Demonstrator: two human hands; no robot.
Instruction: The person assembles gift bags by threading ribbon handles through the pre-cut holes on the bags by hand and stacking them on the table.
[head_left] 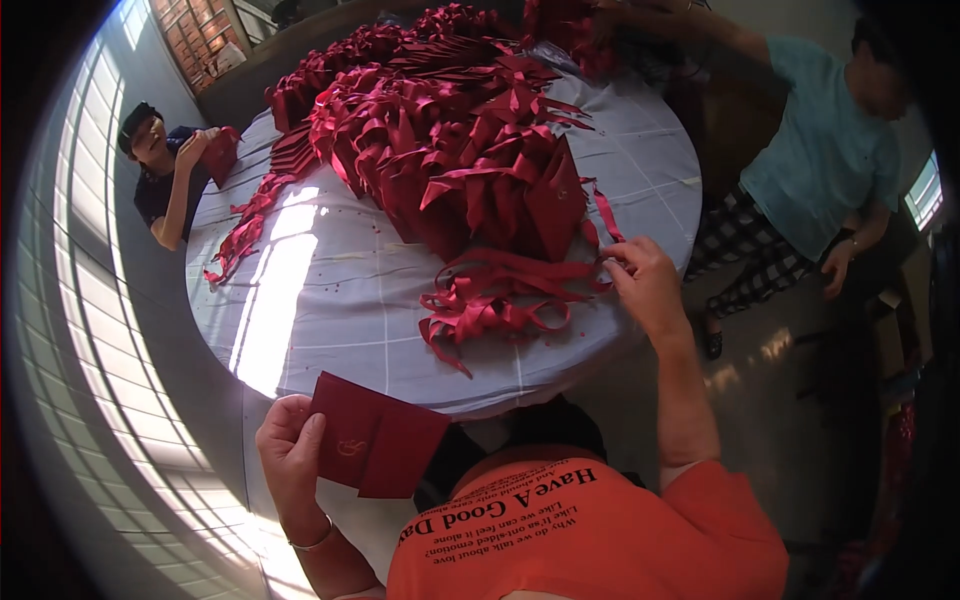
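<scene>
My left hand (285,445) is closed on the left edge of a flat dark-red paper bag (385,425), thumb in front. A small gold mark shows on the bag, which hangs before the near table edge. Over on the right, my right hand (645,280) pinches a red ribbon (606,215) between thumb and fingers by the table's right edge. A loose heap of red ribbons (490,295) lies just left of that hand. Behind it stands a large pile of red bags with ribbon bows (430,150).
A round table (340,340) with a pale cloth carries the piles. More ribbons (250,225) lie at its left. A person (165,160) at the far left holds a red bag (220,155). Another person in a light-blue top (815,160) stands at the right, one arm reaching over the table.
</scene>
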